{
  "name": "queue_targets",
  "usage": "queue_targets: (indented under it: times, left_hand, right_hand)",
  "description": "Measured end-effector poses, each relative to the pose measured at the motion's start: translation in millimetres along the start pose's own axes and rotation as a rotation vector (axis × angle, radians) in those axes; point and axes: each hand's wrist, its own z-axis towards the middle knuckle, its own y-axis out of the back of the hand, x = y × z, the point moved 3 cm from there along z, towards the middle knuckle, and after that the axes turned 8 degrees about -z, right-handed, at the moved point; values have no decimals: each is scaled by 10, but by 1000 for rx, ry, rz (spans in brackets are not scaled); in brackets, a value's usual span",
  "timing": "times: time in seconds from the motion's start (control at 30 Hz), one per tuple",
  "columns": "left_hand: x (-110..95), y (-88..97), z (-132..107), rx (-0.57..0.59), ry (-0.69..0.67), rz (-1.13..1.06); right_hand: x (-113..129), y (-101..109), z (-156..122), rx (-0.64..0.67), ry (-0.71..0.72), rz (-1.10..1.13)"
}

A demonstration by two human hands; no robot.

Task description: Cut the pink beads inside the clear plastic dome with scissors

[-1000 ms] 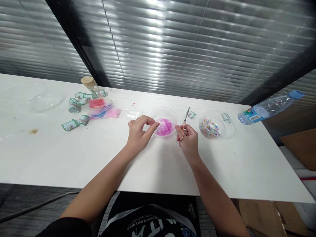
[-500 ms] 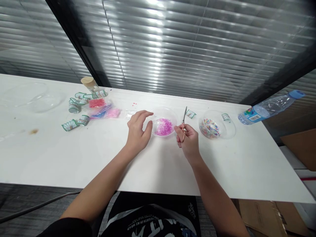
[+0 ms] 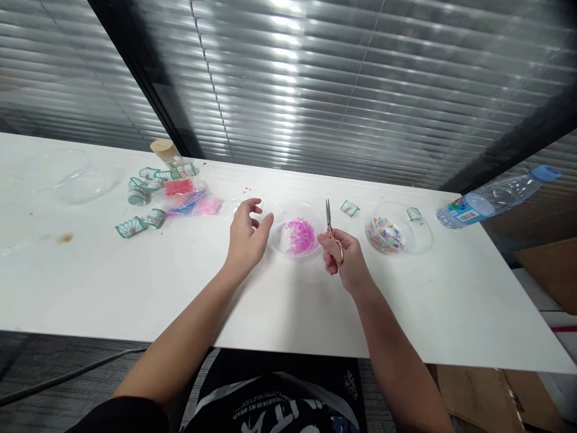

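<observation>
My right hand (image 3: 346, 260) is closed round the copper handles of small scissors (image 3: 329, 220), whose blades point up and away from me. Just left of it stands a clear bowl (image 3: 278, 215) holding pink tube beads (image 3: 300, 236). My left hand (image 3: 246, 234) hovers at the bowl's left rim with fingers spread and nothing in them. It is close to a small clear plastic bag (image 3: 238, 207) lying flat on the white table (image 3: 288, 300).
A second clear bowl (image 3: 419, 237) with mixed coloured beads stands to the right. A water bottle (image 3: 491, 197) lies at the far right edge. Bags of red and pink beads (image 3: 189, 198), thread spools (image 3: 135, 227), a cork-topped jar (image 3: 164, 150) and clear bowls (image 3: 67, 177) lie at left.
My left hand opened from a pinch over the pink bowl and drew back to the left. My right hand turned the scissors more upright and shifted slightly toward me.
</observation>
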Motion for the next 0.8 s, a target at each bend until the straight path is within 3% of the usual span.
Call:
queue_targets:
  times: [0.13,0.33,0.47,0.63,0.8]
  left_hand:
    - [94,-49,29,82,51,-117]
    - [186,-130,67,156,214,-244]
    - [174,-167,86,175,291,-330]
    - [162,-167,83,68,264,-406]
    - [121,-141,64,-64,263,-535]
  right_hand:
    - [38,35,-12,6,-37,39]
    - [109,-8,-118,306,-129,70]
    - [127,-22,-146,372,-171,94]
    - [137,6,-133,326,-152,111]
    - [120,7,-140,376,-159,95]
